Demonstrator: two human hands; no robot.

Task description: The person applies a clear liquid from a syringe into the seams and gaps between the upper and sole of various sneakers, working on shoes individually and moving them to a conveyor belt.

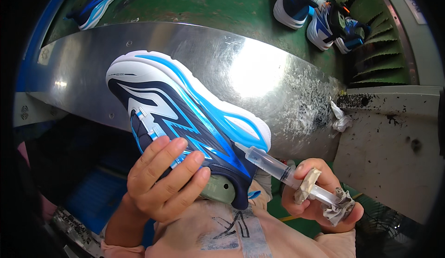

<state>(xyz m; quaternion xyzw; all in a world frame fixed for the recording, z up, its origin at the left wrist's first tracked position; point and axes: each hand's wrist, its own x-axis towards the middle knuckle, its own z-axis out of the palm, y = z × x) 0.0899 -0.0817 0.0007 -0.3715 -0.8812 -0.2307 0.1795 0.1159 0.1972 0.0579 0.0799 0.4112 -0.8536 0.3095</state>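
Note:
A navy, white and bright blue running shoe (185,105) is tilted on its side, its sole edge facing up and away from me. My left hand (169,179) grips it around the laces and collar, fingers spread along the upper. A grey-green shoe last (220,189) fills the shoe's opening. In my right hand (320,188) is a clear plastic syringe (271,164), its flange and plunger end wrapped in dirty tape. The syringe tip meets the shoe near the heel, where upper and midsole join; whether it touches I cannot tell.
Beyond the shoe runs a scuffed metal ledge (185,40), then a green conveyor belt (208,3). Several similar shoes stand there, including a blue shoe (102,3) at far left and another (292,3) at far right. Crumpled tissue (341,118) lies at the ledge's right end.

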